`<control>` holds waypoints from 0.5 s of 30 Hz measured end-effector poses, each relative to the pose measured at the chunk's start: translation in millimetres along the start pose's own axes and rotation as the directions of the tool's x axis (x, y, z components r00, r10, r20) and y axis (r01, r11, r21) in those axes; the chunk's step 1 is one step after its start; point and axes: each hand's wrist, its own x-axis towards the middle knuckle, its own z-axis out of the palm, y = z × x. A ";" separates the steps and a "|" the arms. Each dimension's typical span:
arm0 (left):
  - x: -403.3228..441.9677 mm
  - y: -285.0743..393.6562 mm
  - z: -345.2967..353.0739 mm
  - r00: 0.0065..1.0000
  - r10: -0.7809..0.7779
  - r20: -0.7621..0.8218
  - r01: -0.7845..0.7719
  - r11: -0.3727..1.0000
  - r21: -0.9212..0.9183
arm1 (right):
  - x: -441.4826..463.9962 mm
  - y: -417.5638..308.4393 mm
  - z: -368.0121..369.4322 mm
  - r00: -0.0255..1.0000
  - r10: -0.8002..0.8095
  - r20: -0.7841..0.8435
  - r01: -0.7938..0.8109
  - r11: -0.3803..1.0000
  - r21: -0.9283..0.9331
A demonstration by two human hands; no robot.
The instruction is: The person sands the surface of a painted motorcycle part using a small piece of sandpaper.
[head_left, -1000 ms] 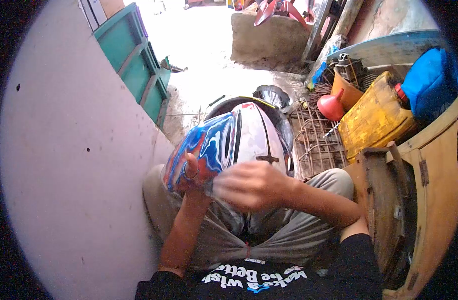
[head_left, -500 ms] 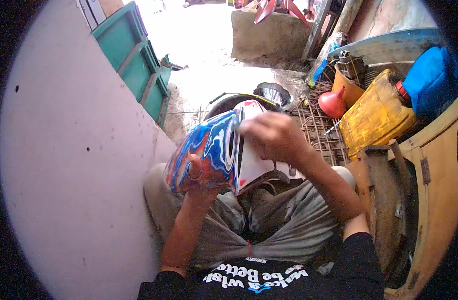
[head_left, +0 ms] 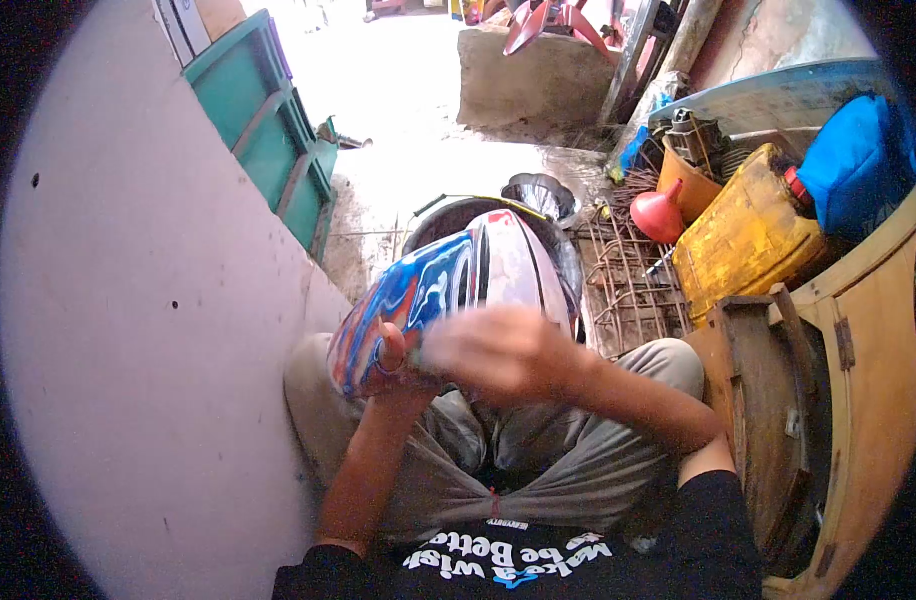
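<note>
A rounded, glossy shell [head_left: 418, 283], helmet-like in shape, sits above my lap. One side is swirled blue, orange-red and white; the other is whitish with red patches and dark slots. My left hand [head_left: 391, 360] grips its near left side, thumb on the painted surface and the other fingers mostly hidden. Over the shell's near edge is my right hand [head_left: 498, 352], fingers bunched and blurred by motion. Something pale may be at its fingertips, but I cannot make it out. Behind the shell stands a dark bucket [head_left: 448, 213] with a yellow-sleeved handle.
A pale wall [head_left: 168, 330] runs close on my left, with a green panel [head_left: 253, 125] beyond it. To the right are a metal grid [head_left: 628, 270], a red funnel [head_left: 658, 212], a yellow jerrycan [head_left: 748, 235] and a wooden cabinet [head_left: 868, 390]. A black scalloped basin [head_left: 543, 195] lies ahead.
My right hand has moved down and left across the shell, from its upper edge to near my left hand. The shell has tipped slightly; my left hand keeps its hold.
</note>
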 end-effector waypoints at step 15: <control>-3.9 3.1 13.5 0.988 0.036 0.148 -0.031 0.999 -0.034 | 4.9 55.4 -30.0 0.936 0.351 0.009 -0.342 0.919 -0.196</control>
